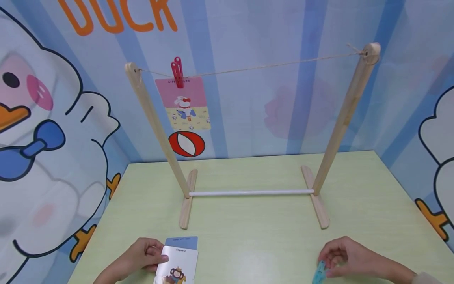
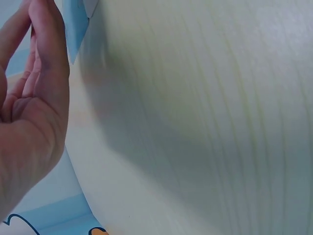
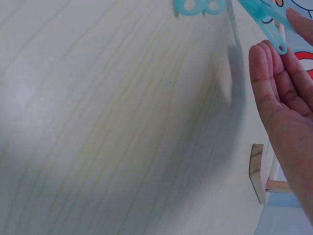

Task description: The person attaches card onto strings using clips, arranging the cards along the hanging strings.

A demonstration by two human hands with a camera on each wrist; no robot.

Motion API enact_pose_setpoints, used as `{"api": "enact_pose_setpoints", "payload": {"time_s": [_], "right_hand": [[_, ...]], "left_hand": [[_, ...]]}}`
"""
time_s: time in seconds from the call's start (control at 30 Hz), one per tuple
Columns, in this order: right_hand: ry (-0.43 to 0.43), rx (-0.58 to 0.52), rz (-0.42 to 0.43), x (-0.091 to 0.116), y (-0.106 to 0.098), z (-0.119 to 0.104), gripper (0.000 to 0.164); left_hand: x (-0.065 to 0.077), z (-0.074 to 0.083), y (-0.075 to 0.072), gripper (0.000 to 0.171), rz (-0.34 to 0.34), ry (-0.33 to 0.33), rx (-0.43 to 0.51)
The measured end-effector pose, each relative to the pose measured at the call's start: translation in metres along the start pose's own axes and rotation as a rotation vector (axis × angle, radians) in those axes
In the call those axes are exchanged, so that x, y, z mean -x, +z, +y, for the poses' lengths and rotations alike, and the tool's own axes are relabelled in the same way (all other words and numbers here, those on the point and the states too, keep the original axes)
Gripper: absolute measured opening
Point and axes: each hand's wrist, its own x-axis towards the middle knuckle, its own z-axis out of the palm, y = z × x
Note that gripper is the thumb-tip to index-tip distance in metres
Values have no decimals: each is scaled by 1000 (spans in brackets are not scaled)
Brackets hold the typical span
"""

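Observation:
At the near left of the table my left hand (image 1: 143,254) pinches two cards by their left edge. The front one is a white card (image 1: 187,260) with a monkey picture, and a blue card (image 1: 189,242) sticks out behind its top. In the left wrist view only a corner of blue card (image 2: 74,29) shows beyond the fingers. On the near right my right hand (image 1: 349,258) holds a turquoise clothespin (image 1: 319,272) between thumb and fingers. The right wrist view shows the clothespin's (image 3: 266,19) arm with a small hole at its end.
A wooden stand with a left post (image 1: 156,126) and right post (image 1: 345,122) carries a string (image 1: 262,68). A red clothespin (image 1: 177,73) hangs a pink-and-yellow card (image 1: 189,106) at its left. A white rod (image 1: 248,193) joins the feet. Another turquoise looped piece (image 3: 198,6) shows on the table.

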Motion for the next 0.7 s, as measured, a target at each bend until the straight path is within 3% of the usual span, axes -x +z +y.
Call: {"api": "enact_pose_setpoints", "payload": {"time_s": [0.7], "right_hand": [[-26, 61, 24, -1, -1, -3, 18]], "left_hand": [[-2, 25, -5, 35, -27, 140, 34]]}}
